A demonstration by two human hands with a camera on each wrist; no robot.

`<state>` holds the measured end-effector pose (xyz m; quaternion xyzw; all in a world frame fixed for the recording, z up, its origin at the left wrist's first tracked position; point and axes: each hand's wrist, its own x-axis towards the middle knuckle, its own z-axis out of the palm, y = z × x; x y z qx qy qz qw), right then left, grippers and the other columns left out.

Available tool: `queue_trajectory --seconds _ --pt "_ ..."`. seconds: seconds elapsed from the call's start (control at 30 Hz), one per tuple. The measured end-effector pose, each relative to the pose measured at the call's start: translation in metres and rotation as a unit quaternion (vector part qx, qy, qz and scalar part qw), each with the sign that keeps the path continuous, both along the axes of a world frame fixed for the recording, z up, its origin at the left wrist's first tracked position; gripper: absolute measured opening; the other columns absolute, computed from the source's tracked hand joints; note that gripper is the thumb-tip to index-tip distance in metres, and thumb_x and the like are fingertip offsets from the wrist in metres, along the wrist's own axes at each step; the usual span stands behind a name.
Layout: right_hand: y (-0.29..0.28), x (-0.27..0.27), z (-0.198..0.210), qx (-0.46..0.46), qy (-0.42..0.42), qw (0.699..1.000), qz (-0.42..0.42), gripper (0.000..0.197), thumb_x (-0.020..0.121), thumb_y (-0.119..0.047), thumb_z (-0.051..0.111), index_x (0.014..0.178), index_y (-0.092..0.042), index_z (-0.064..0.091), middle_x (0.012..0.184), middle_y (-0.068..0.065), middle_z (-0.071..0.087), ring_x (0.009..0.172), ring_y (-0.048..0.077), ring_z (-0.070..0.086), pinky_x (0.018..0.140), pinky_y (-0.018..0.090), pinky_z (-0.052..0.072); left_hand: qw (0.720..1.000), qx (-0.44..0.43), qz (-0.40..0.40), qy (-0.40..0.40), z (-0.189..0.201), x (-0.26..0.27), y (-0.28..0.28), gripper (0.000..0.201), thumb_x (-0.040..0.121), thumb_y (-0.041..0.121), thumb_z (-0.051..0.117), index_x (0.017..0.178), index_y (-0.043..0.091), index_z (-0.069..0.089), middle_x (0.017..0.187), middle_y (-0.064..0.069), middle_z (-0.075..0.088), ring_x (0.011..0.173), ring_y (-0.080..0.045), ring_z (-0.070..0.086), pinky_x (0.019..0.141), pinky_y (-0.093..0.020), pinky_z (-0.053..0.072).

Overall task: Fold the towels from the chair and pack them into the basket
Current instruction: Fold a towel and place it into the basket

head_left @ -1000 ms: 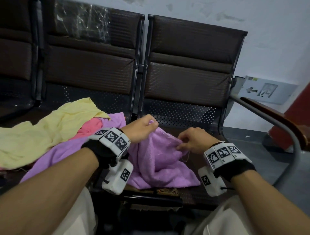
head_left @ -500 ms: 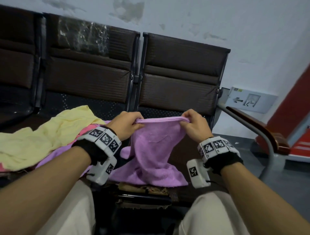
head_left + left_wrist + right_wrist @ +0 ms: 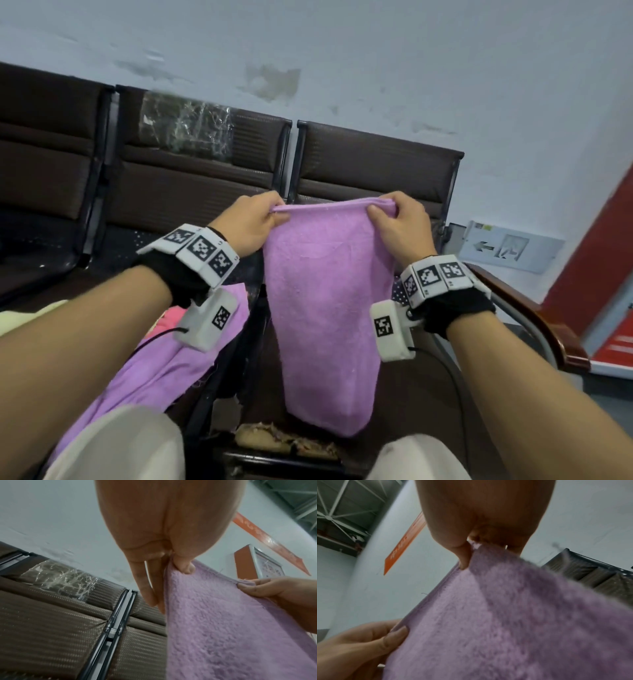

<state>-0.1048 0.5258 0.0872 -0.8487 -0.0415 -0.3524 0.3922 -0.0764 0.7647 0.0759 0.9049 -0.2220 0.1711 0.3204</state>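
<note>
Your left hand (image 3: 251, 224) and right hand (image 3: 399, 226) each pinch a top corner of the soft, limp purple towel (image 3: 325, 308); keep the grip there.

The right seat (image 3: 428, 387) shows bare surface beside the hanging purple towel (image 3: 325, 308), so a hand could pass there. The wooden armrest (image 3: 534, 315) bounds it on the right. Other towels (image 3: 154, 373) cover the left seat.

Fuzzy, matt lilac terry-cloth towel (image 3: 329, 301); behind it, dark brown woven-texture padded chair backs (image 3: 373, 171) in glossy black metal frames (image 3: 113, 622).
</note>
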Motion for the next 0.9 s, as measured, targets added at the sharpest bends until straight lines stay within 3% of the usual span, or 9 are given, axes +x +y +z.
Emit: queue_trajectory --seconds 0.1,0.27,0.37,0.43,0.5,0.6,0.7,0.8,0.9 --pt "-0.006 0.020 -0.009 -0.005 0.025 1.000 -0.012 0.004 0.089 -0.022 0.061 0.086 -0.020 0.059 0.083 -0.004 0.062 0.084 0.014 0.057 0.073 0.023 0.039 0.999 -0.002 0.028 0.020 -0.002 0.021 -0.011 0.020 0.094 0.026 0.052 0.101 0.009 0.058 0.102 -0.020 0.064 0.095 -0.034 0.059 0.077 -0.037 0.044" --pt "-0.013 0.031 -0.016 0.045 0.010 0.999 -0.006 0.005 0.093 -0.025 0.055 0.094 -0.021 0.056 0.085 -0.011 0.058 0.087 0.012 0.057 0.077 0.027 0.043 0.994 -0.108 0.034 -0.015 0.002 0.035 -0.037 0.018 0.096 0.020 0.047 0.100 0.005 0.058 0.101 -0.021 0.064 0.095 -0.034 0.058 0.072 -0.033 0.038" --pt "-0.011 0.018 -0.034 0.084 -0.021 0.996 0.023 0.004 0.095 -0.023 0.053 0.098 -0.020 0.051 0.089 -0.016 0.055 0.085 0.001 0.054 0.074 0.016 0.041 0.982 -0.186 0.018 -0.039 -0.003 0.023 -0.047 0.017 0.097 0.016 0.044 0.100 0.004 0.056 0.097 -0.019 0.064 0.090 -0.030 0.057 0.065 -0.027 0.031" --pt "-0.011 0.004 -0.055 0.099 -0.016 0.994 0.044 0.005 0.096 -0.021 0.052 0.100 -0.019 0.050 0.092 -0.014 0.054 0.080 -0.012 0.052 0.067 0.003 0.039 0.976 -0.214 -0.002 -0.034 -0.019 0.009 -0.050 0.016 0.097 0.015 0.044 0.100 0.005 0.057 0.097 -0.016 0.064 0.090 -0.026 0.057 0.067 -0.025 0.034" --pt "-0.012 -0.013 -0.081 0.115 0.008 0.992 0.048 0.005 0.096 -0.021 0.053 0.099 -0.021 0.049 0.091 -0.013 0.054 0.077 -0.016 0.052 0.063 -0.001 0.036 0.977 -0.214 -0.013 0.000 -0.043 -0.008 -0.050 0.015 0.096 0.017 0.046 0.100 0.009 0.058 0.097 -0.012 0.065 0.089 -0.024 0.057 0.073 -0.029 0.040" --pt "-0.016 -0.041 -0.121 0.107 0.065 0.992 0.035 0.004 0.094 -0.017 0.056 0.096 -0.016 0.052 0.085 -0.011 0.055 0.079 0.000 0.053 0.067 0.003 0.037 0.983 -0.175 -0.015 0.049 -0.086 -0.033 -0.043 0.012 0.094 0.018 0.051 0.098 0.014 0.061 0.092 -0.005 0.066 0.088 -0.020 0.058 0.072 -0.027 0.039" --pt "-0.021 -0.071 -0.158 0.101 0.144 0.984 0.018 0.006 0.092 -0.018 0.060 0.094 -0.014 0.056 0.085 -0.005 0.059 0.084 0.011 0.055 0.077 0.021 0.040 0.988 -0.103 -0.051 0.099 -0.127 -0.057 -0.034 0.009 0.092 0.018 0.056 0.096 0.013 0.063 0.090 -0.003 0.066 0.090 -0.021 0.060 0.077 -0.029 0.040" --pt "-0.027 -0.094 -0.184 0.126 0.160 0.979 -0.023 0.009 0.089 -0.023 0.063 0.093 -0.016 0.058 0.092 0.000 0.062 0.087 0.013 0.056 0.073 0.017 0.036 0.982 -0.087 -0.084 0.145 -0.161 -0.083 -0.028 0.009 0.091 0.020 0.058 0.095 0.015 0.064 0.092 -0.001 0.068 0.088 -0.015 0.059 0.082 -0.028 0.043" --pt "-0.028 -0.105 -0.208 0.134 0.205 0.968 -0.060 0.017 0.087 -0.028 0.064 0.093 -0.013 0.062 0.097 0.003 0.066 0.091 0.016 0.058 0.077 0.020 0.039 0.973 -0.112 -0.089 0.179 -0.187 -0.099 -0.030 0.010 0.091 0.023 0.057 0.087 0.016 0.063 0.081 0.001 0.064 0.077 -0.011 0.053 0.074 -0.029 0.042"
